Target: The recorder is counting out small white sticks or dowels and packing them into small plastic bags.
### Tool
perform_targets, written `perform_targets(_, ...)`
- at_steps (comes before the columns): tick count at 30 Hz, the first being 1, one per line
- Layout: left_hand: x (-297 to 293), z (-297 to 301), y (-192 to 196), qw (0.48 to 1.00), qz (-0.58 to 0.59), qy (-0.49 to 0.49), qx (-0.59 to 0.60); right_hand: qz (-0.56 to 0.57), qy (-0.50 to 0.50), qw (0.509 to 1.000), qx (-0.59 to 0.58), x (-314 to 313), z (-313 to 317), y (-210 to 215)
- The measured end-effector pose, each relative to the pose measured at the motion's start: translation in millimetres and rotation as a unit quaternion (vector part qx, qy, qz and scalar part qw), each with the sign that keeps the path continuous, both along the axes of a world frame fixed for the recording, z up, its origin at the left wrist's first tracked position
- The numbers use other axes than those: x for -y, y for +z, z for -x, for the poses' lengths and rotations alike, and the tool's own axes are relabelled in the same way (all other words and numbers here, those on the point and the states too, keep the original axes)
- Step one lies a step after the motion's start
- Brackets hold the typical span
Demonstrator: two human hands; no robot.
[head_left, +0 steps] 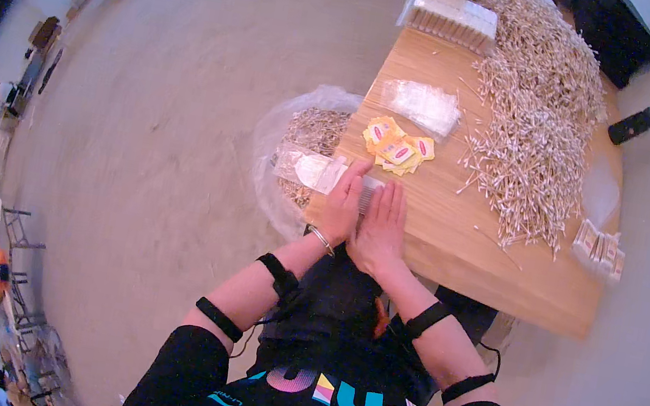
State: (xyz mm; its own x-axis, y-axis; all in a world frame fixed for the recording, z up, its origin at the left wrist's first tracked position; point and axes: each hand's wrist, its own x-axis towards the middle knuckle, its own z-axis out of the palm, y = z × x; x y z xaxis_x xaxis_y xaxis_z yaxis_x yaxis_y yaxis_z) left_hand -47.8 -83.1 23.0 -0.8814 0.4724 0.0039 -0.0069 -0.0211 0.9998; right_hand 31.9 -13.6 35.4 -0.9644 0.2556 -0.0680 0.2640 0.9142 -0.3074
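On the near left part of the table, a small bundle of cotton swabs (pixel 368 195) lies between my hands. My left hand (pixel 341 203) stands on edge along its left side, fingers stretched out. Flat against its right side rests my right hand (pixel 382 227), with straight fingers. Part of the bundle is hidden by the hands. Beside my left hand, a clear plastic bag (pixel 305 167) reaches over the table's left edge. Just beyond my fingers is a loose pile of yellow and orange cards (pixel 398 148).
Past the cards lies a stack of clear bags (pixel 423 106). A big heap of loose swabs (pixel 540 127) covers the table's right side. Packed swab bundles (pixel 452 20) stand at the far end, small filled packs (pixel 599 249) at the right edge. A lined bin of swabs (pixel 312 128) adjoins the left edge.
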Motion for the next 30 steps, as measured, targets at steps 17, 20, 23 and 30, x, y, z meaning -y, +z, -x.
perform_targets(17, 88.7, 94.0, 40.6, 0.782, 0.399, -0.212, -0.429, -0.008, -0.031, 0.996, -0.079, 34.2, 35.3, -5.8)
perform_targets(20, 86.0, 98.9, 36.3, 0.751, 0.433, -0.243, -0.436, 0.0, -0.036, 0.996, -0.078, 40.4, 40.9, -4.9)
perform_targets(23, 84.2, 103.6, 35.9, 0.748, 0.428, -0.263, -0.434, -0.008, -0.042, 0.997, -0.063, 43.8, 45.1, -5.7)
perform_targets(30, 83.5, 103.3, 41.8, 0.759, 0.424, -0.255, -0.423, -0.009, -0.038, 0.999, -0.012, 54.1, 50.4, 0.5)
